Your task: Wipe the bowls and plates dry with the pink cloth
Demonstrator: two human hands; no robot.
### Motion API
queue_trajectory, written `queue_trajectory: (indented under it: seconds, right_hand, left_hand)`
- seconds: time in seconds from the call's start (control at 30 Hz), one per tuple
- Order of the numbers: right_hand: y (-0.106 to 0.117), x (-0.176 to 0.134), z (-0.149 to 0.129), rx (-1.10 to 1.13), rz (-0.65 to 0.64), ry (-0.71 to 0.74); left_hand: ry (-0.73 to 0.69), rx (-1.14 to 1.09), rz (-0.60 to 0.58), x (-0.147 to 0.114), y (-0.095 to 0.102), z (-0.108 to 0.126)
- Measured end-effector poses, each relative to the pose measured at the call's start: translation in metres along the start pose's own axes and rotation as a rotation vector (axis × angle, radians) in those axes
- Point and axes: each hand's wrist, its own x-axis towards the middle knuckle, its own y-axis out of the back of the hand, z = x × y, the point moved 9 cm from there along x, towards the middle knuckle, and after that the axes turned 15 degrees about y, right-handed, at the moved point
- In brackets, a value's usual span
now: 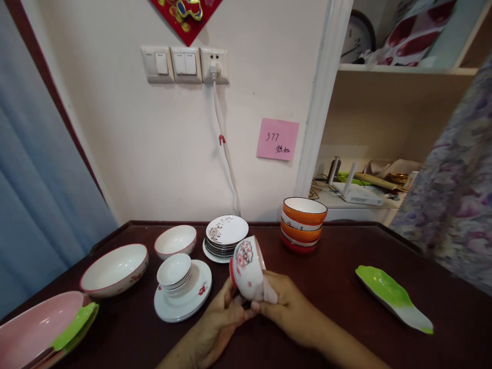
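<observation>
Both hands meet at a small white bowl point(246, 266) with a red-and-black flower print and a red foot, tilted on its side above the table. My left hand point(223, 312) grips it from below, near the foot. My right hand point(284, 302) holds its right side, fingers wrapped round the rim. A pale, soft-looking piece, perhaps a cloth or tissue point(270, 292), shows between my right fingers and the bowl. The bowl's inside is hidden. Just behind it stands a stack of flower-printed plates point(226, 229); white plates point(203, 292) bearing a stack of small white dishes point(174, 270) sit to the left.
Two red-rimmed bowls point(115, 266) and a pink dish point(42, 318) with green leaf shapes point(75, 325) lie left on the dark table point(323, 292). Stacked orange and white bowls point(303, 220) stand back right. A green leaf-shaped dish point(392, 294) lies right. A cable point(226, 154) hangs behind.
</observation>
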Motion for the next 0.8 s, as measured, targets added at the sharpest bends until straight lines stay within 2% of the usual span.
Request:
queue_trajectory:
  seconds: [0.07,0.13,0.27,0.3,0.37,0.43,0.53,0.6,0.67,0.73,0.8]
  right_hand:
    - [-0.005,-0.001,0.006,0.187,0.051,-0.022]
    - [-0.01,-0.001,0.007,0.15,0.014,0.016]
    - [-0.017,-0.001,0.005,-0.335,-0.226,0.106]
    - [-0.017,-0.001,0.003,-0.435,-0.265,0.119]
    - [-0.012,0.001,-0.002,-0.531,-0.263,0.141]
    - [-0.003,0.003,-0.008,-0.45,-0.162,0.133]
    - [0.004,0.003,-0.005,-0.033,0.022,0.028]
    - [-0.003,0.001,0.003,0.232,0.048,-0.045]
    - [-0.01,-0.002,0.009,0.285,0.003,-0.077]
    - [-0.011,-0.004,0.014,0.089,-0.082,-0.056]
    - [-0.011,-0.005,0.013,-0.217,-0.18,0.011]
  left_hand:
    - [-0.056,-0.011,0.059,-0.001,0.005,0.003]
    - [-0.085,-0.043,0.083,-0.001,0.011,0.002]
    - [0.018,-0.092,0.08,0.005,0.02,-0.009]
    - [0.056,-0.11,0.067,0.006,0.02,-0.011]
    - [0.093,-0.128,0.024,0.007,0.017,-0.012]
    - [0.064,-0.089,-0.009,0.005,0.011,-0.006]
    - [-0.02,-0.016,0.021,0.001,0.006,0.002]
    - [-0.051,-0.018,0.077,-0.002,0.008,0.003]
    - [-0.055,-0.032,0.108,-0.002,0.01,0.001]
    - [-0.046,-0.04,0.115,-0.001,0.013,-0.001]
    - [0.001,-0.07,0.115,0.002,0.016,-0.006]
